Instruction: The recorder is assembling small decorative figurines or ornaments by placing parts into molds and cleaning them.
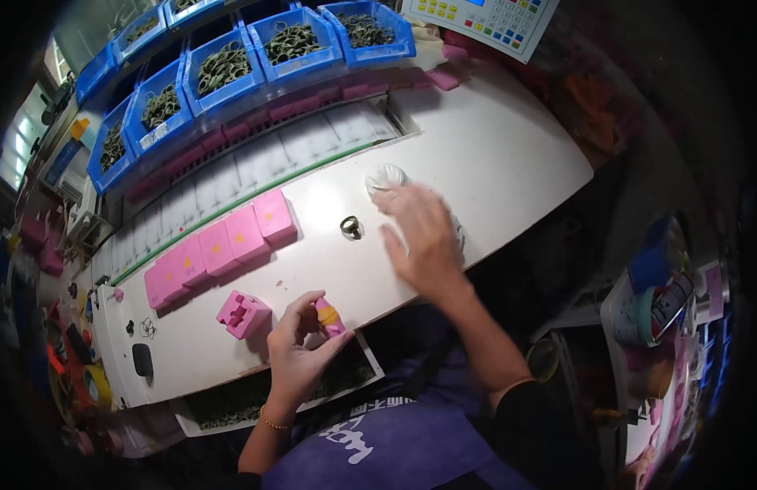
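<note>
Closest in, the left hand sits at the near edge of the white bench, with its grip clamped on a small pink block with a yellow patch, thumb and fingers wrapped round its lower end. Just left of that block on the bench is an open pink mould piece with a notched top. Under the bench edge, right below the held block, a shallow tray of dark rings pokes out.

A bit further out and to the right of the held block, the right hand hovers flat over the bench, fingers spread apart and holding nothing. Its fingertips touch or nearly touch a round white object; can't really tell which. A single dark metal ring lies on the bench just left of that hand, well apart from the held block.

Beyond the mould piece, a row of closed pink boxes with yellow dots runs diagonally. Past that comes a strip of white slats, then blue bins of dark rings along the back, with a keypad panel far right of them.
</note>
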`<state>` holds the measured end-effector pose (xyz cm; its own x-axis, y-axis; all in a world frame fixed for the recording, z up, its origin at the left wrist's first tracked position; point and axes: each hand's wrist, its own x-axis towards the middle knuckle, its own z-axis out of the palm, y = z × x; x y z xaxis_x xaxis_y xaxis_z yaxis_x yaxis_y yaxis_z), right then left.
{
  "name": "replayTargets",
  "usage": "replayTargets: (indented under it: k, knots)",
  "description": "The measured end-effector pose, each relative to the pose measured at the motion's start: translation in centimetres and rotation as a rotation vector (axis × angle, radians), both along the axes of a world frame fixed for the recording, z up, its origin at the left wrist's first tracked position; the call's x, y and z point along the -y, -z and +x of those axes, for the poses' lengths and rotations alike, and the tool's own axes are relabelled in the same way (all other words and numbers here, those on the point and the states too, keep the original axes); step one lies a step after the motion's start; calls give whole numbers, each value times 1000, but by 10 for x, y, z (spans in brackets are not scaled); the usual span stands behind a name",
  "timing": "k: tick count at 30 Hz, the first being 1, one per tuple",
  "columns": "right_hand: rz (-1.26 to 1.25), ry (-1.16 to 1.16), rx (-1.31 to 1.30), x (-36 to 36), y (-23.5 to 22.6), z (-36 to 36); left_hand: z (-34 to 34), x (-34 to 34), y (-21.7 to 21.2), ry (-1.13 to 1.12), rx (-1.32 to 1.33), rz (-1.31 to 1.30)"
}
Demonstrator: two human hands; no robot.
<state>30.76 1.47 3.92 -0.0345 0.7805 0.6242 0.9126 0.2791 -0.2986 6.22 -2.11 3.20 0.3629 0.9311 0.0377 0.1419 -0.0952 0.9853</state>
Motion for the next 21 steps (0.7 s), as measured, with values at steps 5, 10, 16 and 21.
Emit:
replayTargets:
  k: [5,10,16,21]
  knots:
    - [-411,105,116,-25,1,42,19,-13,4,-65,21,-35]
    - [-18,-332,-338,23,0,3,24,-25,15,-113,36,12]
    - [-469,-510,-938,65,2,-39,20,-15,15,-86,342,-111]
    - [-966,-860,-2517,76,32,-48,23,-18,9,-22,537,-251]
